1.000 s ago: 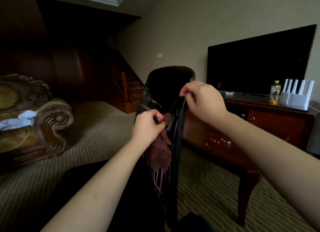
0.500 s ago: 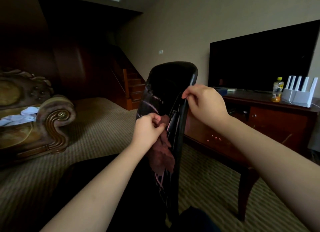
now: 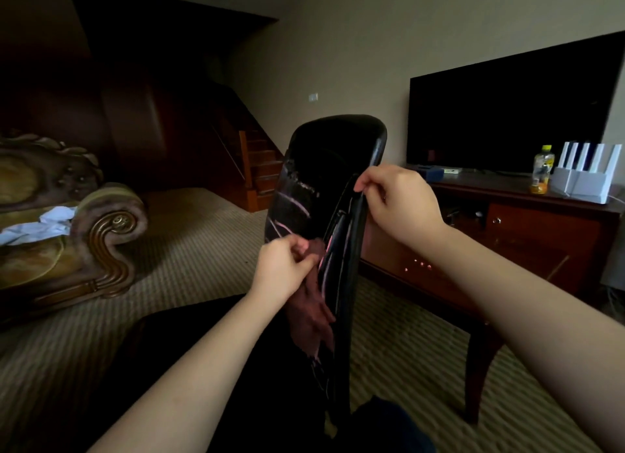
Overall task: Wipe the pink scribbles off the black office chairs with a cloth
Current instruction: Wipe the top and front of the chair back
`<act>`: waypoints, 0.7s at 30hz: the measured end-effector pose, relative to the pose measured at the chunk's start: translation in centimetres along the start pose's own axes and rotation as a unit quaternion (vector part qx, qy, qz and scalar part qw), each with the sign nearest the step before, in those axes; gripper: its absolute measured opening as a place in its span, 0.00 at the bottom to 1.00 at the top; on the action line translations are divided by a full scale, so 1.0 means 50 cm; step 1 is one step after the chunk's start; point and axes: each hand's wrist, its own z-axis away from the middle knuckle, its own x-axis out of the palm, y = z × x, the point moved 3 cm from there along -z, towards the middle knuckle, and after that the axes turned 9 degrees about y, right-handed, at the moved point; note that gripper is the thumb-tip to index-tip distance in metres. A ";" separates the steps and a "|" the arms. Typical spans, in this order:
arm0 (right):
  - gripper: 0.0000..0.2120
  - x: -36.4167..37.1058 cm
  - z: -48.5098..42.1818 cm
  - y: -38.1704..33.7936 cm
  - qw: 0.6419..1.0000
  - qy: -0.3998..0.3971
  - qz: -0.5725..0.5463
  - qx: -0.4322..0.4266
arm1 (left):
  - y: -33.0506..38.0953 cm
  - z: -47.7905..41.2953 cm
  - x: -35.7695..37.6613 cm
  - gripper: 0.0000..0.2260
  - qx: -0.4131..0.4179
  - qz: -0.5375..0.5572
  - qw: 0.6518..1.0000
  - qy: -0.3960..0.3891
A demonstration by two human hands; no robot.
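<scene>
A black office chair's backrest stands upright in front of me, its seat dark below. Pink scribbles cross the backrest's face, with more pink lines lower down beside the cloth. My left hand grips a dark reddish cloth against the backrest's middle; the cloth hangs down below my fist. My right hand pinches the backrest's right edge just under its top corner.
An ornate armchair with a white cloth on it stands at the left. A wooden TV cabinet at the right carries a television, a bottle and a white router. Stairs rise behind the chair. Striped carpet covers the floor.
My left hand with the cloth has shifted slightly down the backrest, uncovering pink lines above it. My right hand keeps its hold on the edge. The view has tilted a little.
</scene>
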 end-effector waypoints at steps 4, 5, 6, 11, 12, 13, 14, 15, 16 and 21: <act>0.10 0.009 -0.012 -0.016 1.000 0.003 0.004 0.006 | 0.042 -0.028 -0.020 0.07 0.004 0.024 1.000 0.016; 0.10 0.008 -0.016 -0.020 1.000 0.003 0.007 0.003 | 0.068 -0.048 -0.023 0.06 0.017 0.035 0.999 0.032; 0.10 0.008 -0.018 -0.022 1.000 0.002 0.010 -0.002 | 0.090 -0.067 -0.022 0.05 0.028 0.038 0.998 0.040; 0.10 0.005 -0.002 -0.016 1.000 0.001 0.011 -0.013 | 0.087 -0.055 -0.002 0.08 0.034 0.025 0.998 0.049; 0.10 0.006 0.004 -0.014 1.000 0.002 0.009 -0.011 | 0.068 -0.035 0.000 0.08 0.031 0.017 0.998 0.055; 0.10 0.008 0.008 -0.014 1.000 0.002 0.006 -0.010 | 0.046 -0.015 0.000 0.08 0.021 0.010 0.998 0.054; 0.10 0.011 0.011 -0.016 1.000 0.000 0.003 -0.010 | 0.027 0.002 -0.001 0.07 0.006 0.004 0.999 0.043; 0.10 0.014 0.013 -0.020 1.000 -0.004 0.000 -0.010 | 0.012 0.014 -0.003 0.07 -0.009 -0.002 1.000 0.027; 0.09 0.016 0.014 -0.024 1.000 -0.009 -0.002 -0.012 | 0.006 0.018 -0.006 0.06 -0.016 -0.011 1.000 0.012; 0.09 0.016 0.013 -0.033 1.000 -0.014 0.002 -0.011 | 0.098 -0.062 -0.031 0.06 0.062 -0.008 0.997 0.044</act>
